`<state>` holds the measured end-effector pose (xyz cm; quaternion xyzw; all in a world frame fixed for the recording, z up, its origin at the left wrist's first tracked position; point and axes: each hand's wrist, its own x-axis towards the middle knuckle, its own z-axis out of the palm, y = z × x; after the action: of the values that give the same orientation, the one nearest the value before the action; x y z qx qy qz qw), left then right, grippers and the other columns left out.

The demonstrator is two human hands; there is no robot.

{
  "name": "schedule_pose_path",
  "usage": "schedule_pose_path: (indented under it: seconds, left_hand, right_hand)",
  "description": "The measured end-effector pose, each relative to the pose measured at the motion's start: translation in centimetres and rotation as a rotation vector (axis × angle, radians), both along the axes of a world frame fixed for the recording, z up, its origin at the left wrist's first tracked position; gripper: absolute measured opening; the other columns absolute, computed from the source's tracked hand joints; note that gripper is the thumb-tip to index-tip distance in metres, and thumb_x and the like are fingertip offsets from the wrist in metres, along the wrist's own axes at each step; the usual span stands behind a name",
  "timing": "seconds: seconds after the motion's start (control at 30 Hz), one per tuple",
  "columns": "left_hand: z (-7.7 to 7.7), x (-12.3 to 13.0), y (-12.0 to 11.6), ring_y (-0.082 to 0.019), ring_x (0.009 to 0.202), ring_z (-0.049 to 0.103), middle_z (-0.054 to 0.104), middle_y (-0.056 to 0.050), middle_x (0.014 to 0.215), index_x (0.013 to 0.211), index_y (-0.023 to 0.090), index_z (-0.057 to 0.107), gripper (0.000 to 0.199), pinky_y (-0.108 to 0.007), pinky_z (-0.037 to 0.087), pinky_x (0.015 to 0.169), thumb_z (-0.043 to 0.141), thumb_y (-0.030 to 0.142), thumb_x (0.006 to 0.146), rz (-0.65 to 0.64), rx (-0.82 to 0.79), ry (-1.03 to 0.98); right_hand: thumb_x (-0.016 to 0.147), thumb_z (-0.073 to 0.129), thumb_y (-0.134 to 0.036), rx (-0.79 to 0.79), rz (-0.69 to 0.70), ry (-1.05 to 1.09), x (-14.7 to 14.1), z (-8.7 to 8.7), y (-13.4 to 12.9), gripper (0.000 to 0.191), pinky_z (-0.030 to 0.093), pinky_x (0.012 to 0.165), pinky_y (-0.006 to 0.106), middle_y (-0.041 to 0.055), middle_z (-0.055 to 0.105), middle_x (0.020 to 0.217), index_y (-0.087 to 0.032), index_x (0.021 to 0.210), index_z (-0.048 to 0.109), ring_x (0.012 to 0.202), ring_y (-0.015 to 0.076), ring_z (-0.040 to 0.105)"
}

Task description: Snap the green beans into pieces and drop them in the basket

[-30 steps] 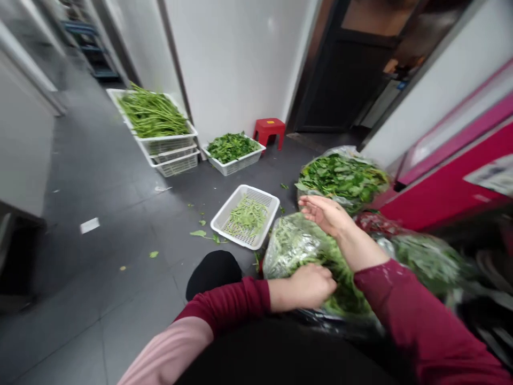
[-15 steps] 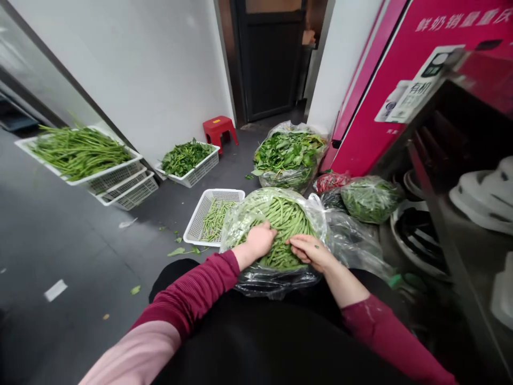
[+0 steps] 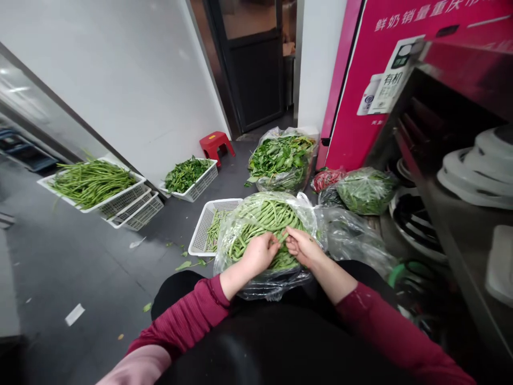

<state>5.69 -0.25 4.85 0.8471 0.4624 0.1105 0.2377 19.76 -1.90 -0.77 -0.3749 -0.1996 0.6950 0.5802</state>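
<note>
A clear plastic bag [image 3: 229,235] full of long green beans [image 3: 268,214] stands between my knees. Over the beans, my left hand [image 3: 259,252] has its fingers pinched together near the middle of the bag. Close to its right, my right hand [image 3: 303,247] is closed too, thumb and forefinger together. A green bean seems to run between the two sets of fingertips. Just left of the bag, a white basket [image 3: 196,232] holds short bean pieces [image 3: 215,227].
Beyond the bag stands a bag of leafy greens [image 3: 282,158]. Baskets of greens [image 3: 188,174] and long stems [image 3: 94,182] are at the left, near a red stool [image 3: 216,144]. A metal shelf [image 3: 452,230] is close on the right.
The view has shifted a little. My two hands have come closer together, and the fingers of my right hand are more curled in.
</note>
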Motion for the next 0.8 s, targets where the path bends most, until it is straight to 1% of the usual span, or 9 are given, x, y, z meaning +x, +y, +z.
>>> schedule_pose_path:
  seconds: [0.13,0.3,0.37,0.43,0.5,0.57,0.67,0.73,0.8]
  left_hand:
    - [-0.3,-1.3,-0.4,-0.010,0.055,0.048,0.056,0.000,0.059,0.068,0.015,0.058,0.029,-0.020,0.036,0.054,0.042,0.035,0.079,0.032,-0.081,-0.073]
    - [-0.4,-1.8,-1.1,-0.012,0.061,0.052,0.058,-0.002,0.066,0.071,0.015,0.057,0.028,-0.021,0.037,0.058,0.037,0.030,0.083,-0.063,0.165,0.083]
    - [0.1,-1.7,-1.4,-0.012,0.062,0.053,0.059,-0.003,0.069,0.073,0.016,0.058,0.027,-0.021,0.037,0.058,0.036,0.030,0.084,-0.264,0.207,0.159]
    - [0.8,-1.6,-1.7,-0.011,0.067,0.055,0.060,-0.002,0.073,0.076,0.018,0.059,0.025,-0.020,0.037,0.059,0.038,0.030,0.083,-0.545,0.204,0.175]
    - [1.5,-1.5,-1.4,-0.011,0.073,0.055,0.061,-0.001,0.079,0.081,0.021,0.061,0.023,-0.020,0.038,0.061,0.039,0.029,0.082,-0.683,0.196,0.145]
    - [1.8,-1.6,-0.3,-0.013,0.080,0.054,0.060,-0.002,0.087,0.091,0.022,0.060,0.024,-0.021,0.040,0.067,0.039,0.024,0.081,-0.603,0.195,0.108]
    - [1.6,-1.9,2.6,-0.016,0.096,0.048,0.056,-0.006,0.103,0.098,0.020,0.060,0.029,-0.027,0.038,0.080,0.039,0.020,0.078,-0.352,0.126,0.010]
    - [1.3,-1.8,4.3,-0.016,0.091,0.049,0.057,-0.007,0.100,0.094,0.017,0.062,0.029,-0.028,0.040,0.078,0.038,0.025,0.080,-0.196,-0.075,-0.125]
    - [1.1,-1.2,5.2,-0.012,0.067,0.050,0.058,-0.006,0.079,0.090,0.015,0.063,0.039,-0.025,0.041,0.060,0.034,0.040,0.082,-0.069,-0.418,-0.298]
  right_hand:
    - [0.064,0.067,-0.037,0.008,-0.046,0.021,-0.3,0.1,-0.2,0.028,0.017,0.034,0.016,-0.0052,0.046,0.052,-0.013,0.071,0.056,0.036,0.0011,0.033]
    - [0.064,0.067,-0.039,0.011,-0.041,0.003,-1.0,0.4,-0.7,0.029,0.019,0.033,0.016,-0.0054,0.046,0.052,-0.014,0.070,0.054,0.036,0.0017,0.033]
    - [0.066,0.064,-0.042,0.032,0.007,-0.056,-1.2,0.3,-0.9,0.030,0.017,0.032,0.016,-0.0065,0.042,0.048,-0.015,0.067,0.052,0.034,0.0021,0.031]
    - [0.068,0.060,-0.044,0.048,0.051,-0.134,-1.3,0.0,-1.2,0.031,0.014,0.031,0.017,-0.0083,0.035,0.043,-0.015,0.063,0.049,0.031,0.0025,0.028]
    - [0.071,0.057,-0.045,0.060,0.054,-0.191,-1.2,-0.1,-1.3,0.031,0.012,0.031,0.017,-0.0092,0.030,0.042,-0.016,0.062,0.047,0.030,0.0028,0.026]
    - [0.073,0.055,-0.043,0.085,0.022,-0.206,-0.9,0.0,-1.5,0.031,0.013,0.031,0.018,-0.0093,0.028,0.041,-0.017,0.060,0.045,0.031,0.0033,0.026]
    - [0.075,0.054,-0.039,0.154,0.020,-0.174,-0.5,0.6,-2.0,0.030,0.016,0.034,0.019,-0.0080,0.030,0.043,-0.017,0.056,0.042,0.033,0.0041,0.029]
    - [0.075,0.054,-0.035,0.205,0.072,-0.155,-0.5,1.1,-2.6,0.030,0.017,0.035,0.020,-0.0069,0.034,0.043,-0.017,0.054,0.041,0.034,0.0045,0.031]
    - [0.076,0.053,-0.033,0.264,0.162,-0.175,-0.5,1.3,-3.2,0.030,0.019,0.037,0.020,-0.0059,0.036,0.042,-0.016,0.053,0.041,0.035,0.0049,0.032]
